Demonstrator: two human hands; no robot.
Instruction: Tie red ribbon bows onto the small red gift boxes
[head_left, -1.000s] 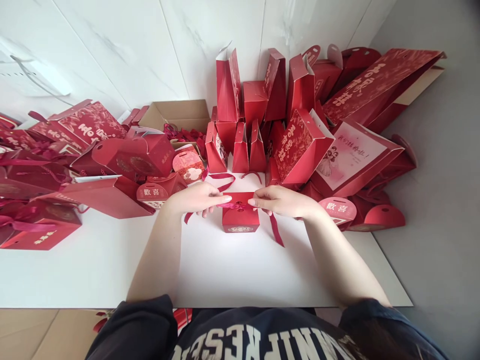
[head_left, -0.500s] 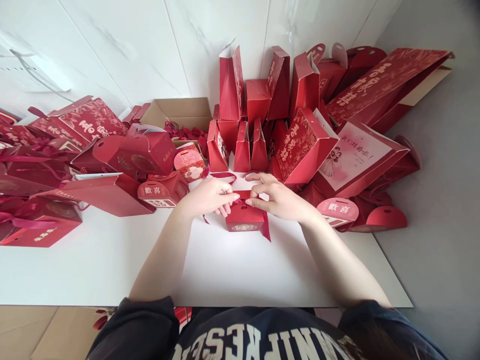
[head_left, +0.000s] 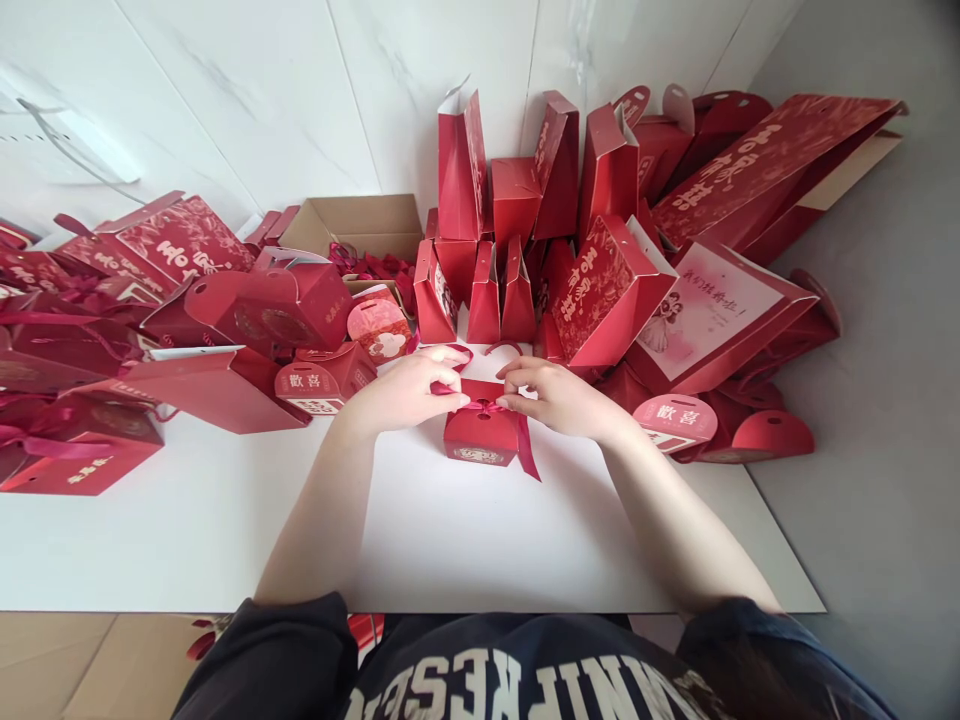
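A small red gift box (head_left: 480, 437) with a pale printed emblem on its front stands on the white table between my hands. A dark red ribbon (head_left: 528, 450) runs across its top, one tail hanging down the box's right side. My left hand (head_left: 420, 385) pinches the ribbon at the box's upper left. On the other side my right hand (head_left: 551, 395) pinches it close to the middle, where the ribbon is gathered in a knot. Ribbon loops curl behind both hands on the table.
Upright red gift boxes (head_left: 459, 180) crowd the wall behind. More red boxes (head_left: 71, 440) are heaped at the left, and several lean at the right, including one with a printed couple (head_left: 697, 310). A cardboard carton (head_left: 360, 222) holds red ribbons. The white table (head_left: 480, 560) ends near my body.
My hands have moved apart, the left one outward, stretching the ribbon across the box top. The box has shifted slightly left.
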